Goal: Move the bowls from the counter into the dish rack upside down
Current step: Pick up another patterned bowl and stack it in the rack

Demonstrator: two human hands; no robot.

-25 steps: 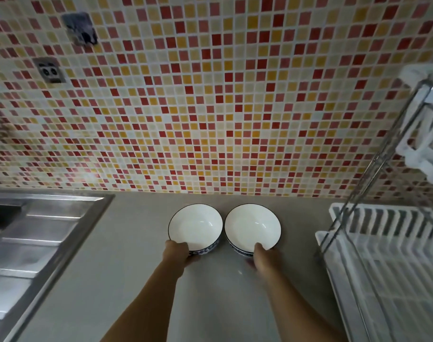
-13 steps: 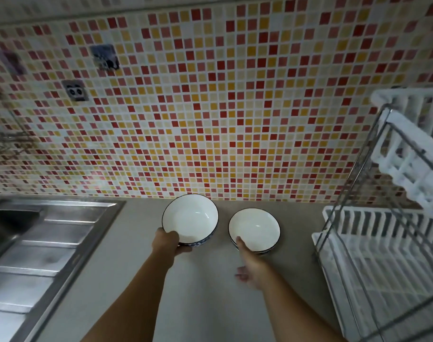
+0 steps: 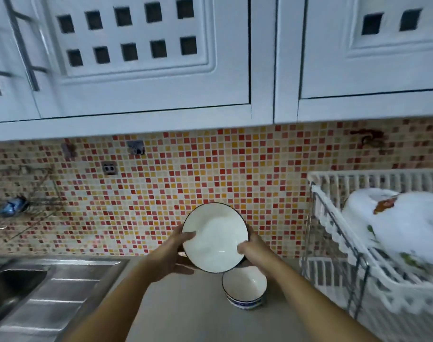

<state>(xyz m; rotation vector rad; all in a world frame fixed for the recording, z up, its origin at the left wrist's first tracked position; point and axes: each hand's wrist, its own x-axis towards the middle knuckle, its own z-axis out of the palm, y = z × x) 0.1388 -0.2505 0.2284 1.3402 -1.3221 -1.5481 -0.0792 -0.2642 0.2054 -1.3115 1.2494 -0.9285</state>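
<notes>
A white bowl with a dark rim [image 3: 215, 236] is raised above the counter, its inside tilted toward me. My left hand [image 3: 177, 250] grips its left edge and my right hand [image 3: 251, 248] grips its right edge. A second white bowl with a blue patterned outside [image 3: 245, 287] stands upright on the grey counter [image 3: 185, 307] just below the raised one. The white two-tier dish rack [image 3: 333, 230] stands at the right; its upper tier holds white dishes [image 3: 398, 218].
A steel sink with a ribbed drainboard [image 3: 50, 292] fills the lower left. The mosaic tile wall [image 3: 210, 169] runs behind, with white wall cabinets [image 3: 161, 70] overhead. A wire shelf [image 3: 20, 206] hangs on the wall at left.
My left hand lifted the left bowl off the counter and my right hand left the other bowl and joined it on the raised bowl. The camera tilted upward, showing cabinets and the rack's upper tier.
</notes>
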